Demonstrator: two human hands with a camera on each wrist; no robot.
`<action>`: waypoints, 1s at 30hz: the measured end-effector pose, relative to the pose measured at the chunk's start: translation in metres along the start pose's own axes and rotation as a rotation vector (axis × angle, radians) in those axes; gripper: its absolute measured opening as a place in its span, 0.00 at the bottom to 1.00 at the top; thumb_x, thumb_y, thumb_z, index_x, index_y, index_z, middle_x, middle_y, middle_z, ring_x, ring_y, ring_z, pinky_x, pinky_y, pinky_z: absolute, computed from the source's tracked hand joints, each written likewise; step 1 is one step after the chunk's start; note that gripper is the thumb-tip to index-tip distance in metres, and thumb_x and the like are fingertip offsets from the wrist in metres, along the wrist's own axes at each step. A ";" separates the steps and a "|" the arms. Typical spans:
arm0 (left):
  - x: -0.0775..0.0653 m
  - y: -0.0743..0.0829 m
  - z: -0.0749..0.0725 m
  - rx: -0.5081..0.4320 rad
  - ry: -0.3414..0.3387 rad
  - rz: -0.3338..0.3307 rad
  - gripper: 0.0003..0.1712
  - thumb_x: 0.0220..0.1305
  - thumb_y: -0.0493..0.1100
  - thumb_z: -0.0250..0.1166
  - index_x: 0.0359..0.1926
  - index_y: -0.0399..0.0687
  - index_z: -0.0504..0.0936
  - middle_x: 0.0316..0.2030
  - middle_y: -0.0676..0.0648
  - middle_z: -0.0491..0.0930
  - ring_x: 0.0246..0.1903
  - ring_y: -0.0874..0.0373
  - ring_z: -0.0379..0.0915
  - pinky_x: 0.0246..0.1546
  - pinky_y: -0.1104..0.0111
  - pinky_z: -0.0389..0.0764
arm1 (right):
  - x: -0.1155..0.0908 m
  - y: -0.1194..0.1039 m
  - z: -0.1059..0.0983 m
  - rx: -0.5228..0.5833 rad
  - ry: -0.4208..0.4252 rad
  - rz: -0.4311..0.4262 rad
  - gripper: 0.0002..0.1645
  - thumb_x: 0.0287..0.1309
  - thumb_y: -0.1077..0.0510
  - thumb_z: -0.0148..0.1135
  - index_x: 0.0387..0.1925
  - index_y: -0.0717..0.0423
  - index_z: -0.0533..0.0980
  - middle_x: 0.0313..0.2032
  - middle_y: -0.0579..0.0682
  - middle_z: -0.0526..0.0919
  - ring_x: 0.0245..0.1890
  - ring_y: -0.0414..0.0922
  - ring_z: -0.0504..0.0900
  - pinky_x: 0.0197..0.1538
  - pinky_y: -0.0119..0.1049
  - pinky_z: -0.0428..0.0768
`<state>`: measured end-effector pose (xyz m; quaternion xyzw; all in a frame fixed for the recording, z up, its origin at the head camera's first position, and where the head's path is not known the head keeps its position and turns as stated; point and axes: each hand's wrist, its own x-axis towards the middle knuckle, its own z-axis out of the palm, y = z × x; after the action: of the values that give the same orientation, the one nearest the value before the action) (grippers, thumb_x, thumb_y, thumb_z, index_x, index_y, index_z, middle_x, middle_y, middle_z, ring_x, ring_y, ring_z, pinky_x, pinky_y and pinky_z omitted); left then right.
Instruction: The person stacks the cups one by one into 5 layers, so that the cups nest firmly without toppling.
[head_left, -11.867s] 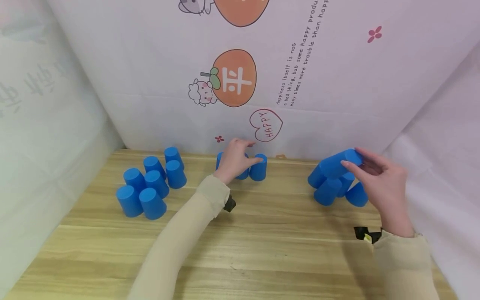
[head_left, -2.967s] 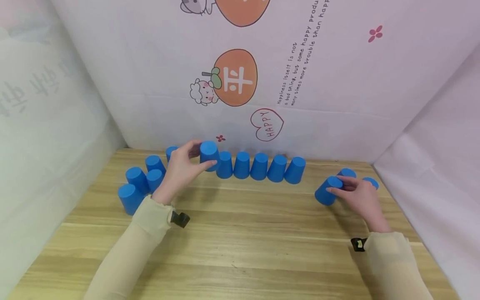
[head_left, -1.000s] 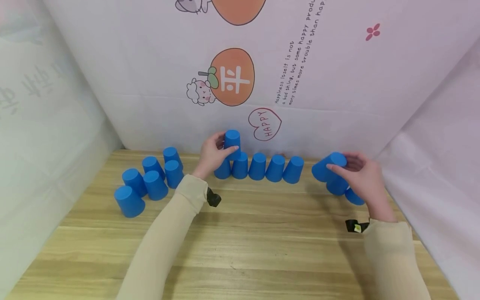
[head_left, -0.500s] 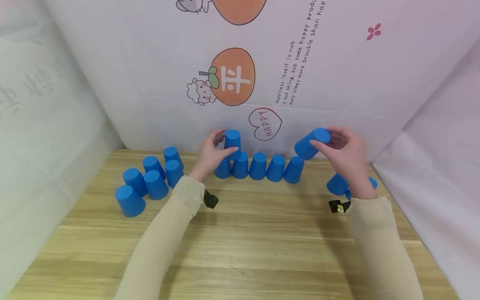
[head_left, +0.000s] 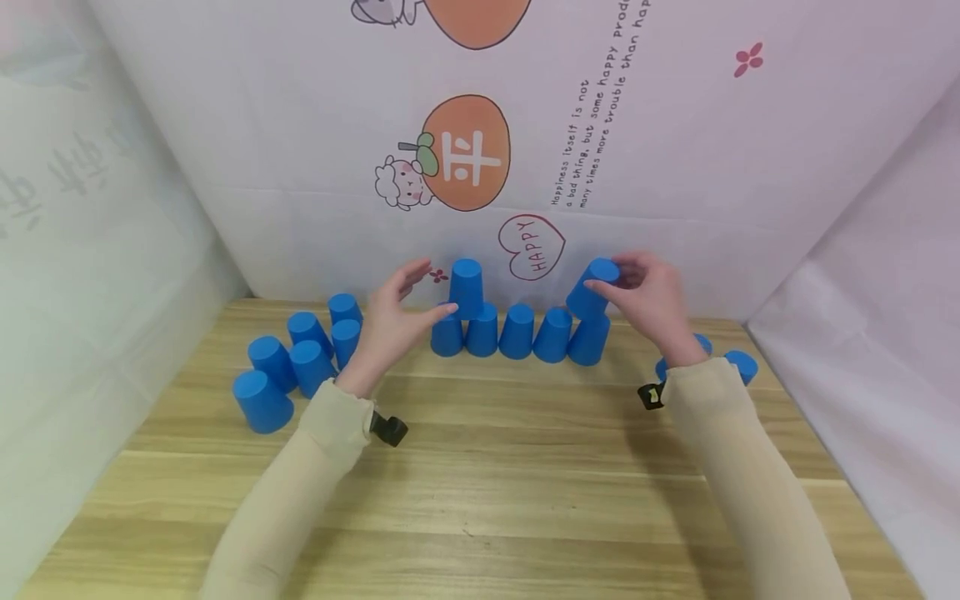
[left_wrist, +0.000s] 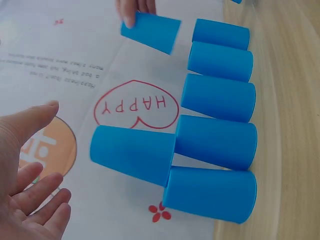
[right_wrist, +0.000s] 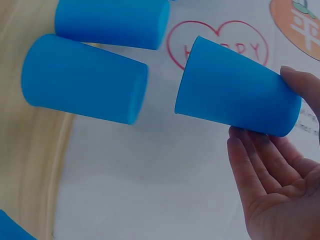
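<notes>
A row of several upside-down blue cups (head_left: pixel 517 333) stands along the back wall. One blue cup (head_left: pixel 467 292) sits on top, bridging the two leftmost cups of the row. My left hand (head_left: pixel 388 327) is just left of that upper cup, fingers spread and apart from it, as the left wrist view also shows. My right hand (head_left: pixel 654 302) pinches another blue cup (head_left: pixel 592 290), slightly tilted, between thumb and fingers above the row's right end. The right wrist view shows a gap between this held cup (right_wrist: pixel 235 90) and the nearest row cup (right_wrist: pixel 85 80).
At the left of the wooden table (head_left: pixel 480 500) stands a cluster of several upside-down blue cups (head_left: pixel 270 362). More blue cups (head_left: pixel 741 365) are at the right, partly behind my right forearm. A printed white sheet (head_left: pixel 660 167) rises behind the row.
My left hand has let go of the upper cup and drawn back left. My right hand has lifted a cup from the right group and carried it left to above the row's end.
</notes>
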<state>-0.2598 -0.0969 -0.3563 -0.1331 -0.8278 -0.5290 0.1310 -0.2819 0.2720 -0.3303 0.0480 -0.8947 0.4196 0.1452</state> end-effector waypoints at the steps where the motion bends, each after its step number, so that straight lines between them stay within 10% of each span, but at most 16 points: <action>1: -0.003 0.000 -0.002 0.005 0.003 0.005 0.43 0.61 0.54 0.76 0.73 0.56 0.69 0.69 0.53 0.70 0.69 0.54 0.64 0.69 0.54 0.66 | 0.001 0.001 0.002 -0.002 -0.011 0.001 0.43 0.56 0.35 0.73 0.61 0.61 0.74 0.54 0.60 0.82 0.52 0.57 0.82 0.56 0.55 0.81; 19: -0.077 -0.018 -0.077 0.167 0.132 0.018 0.39 0.59 0.53 0.77 0.69 0.51 0.75 0.64 0.50 0.77 0.67 0.47 0.67 0.66 0.46 0.68 | 0.004 0.007 0.013 -0.026 -0.082 0.039 0.43 0.58 0.37 0.72 0.63 0.62 0.73 0.56 0.64 0.80 0.54 0.60 0.81 0.56 0.57 0.80; 30: -0.119 -0.047 -0.126 0.157 0.246 -0.140 0.41 0.62 0.50 0.76 0.70 0.41 0.71 0.66 0.40 0.74 0.68 0.40 0.64 0.67 0.42 0.64 | 0.004 0.011 0.015 -0.023 -0.093 0.035 0.45 0.59 0.36 0.72 0.66 0.61 0.71 0.59 0.64 0.78 0.56 0.61 0.79 0.58 0.59 0.78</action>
<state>-0.1564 -0.2407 -0.3873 0.0015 -0.8517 -0.4827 0.2041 -0.2916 0.2674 -0.3459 0.0502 -0.9061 0.4089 0.0965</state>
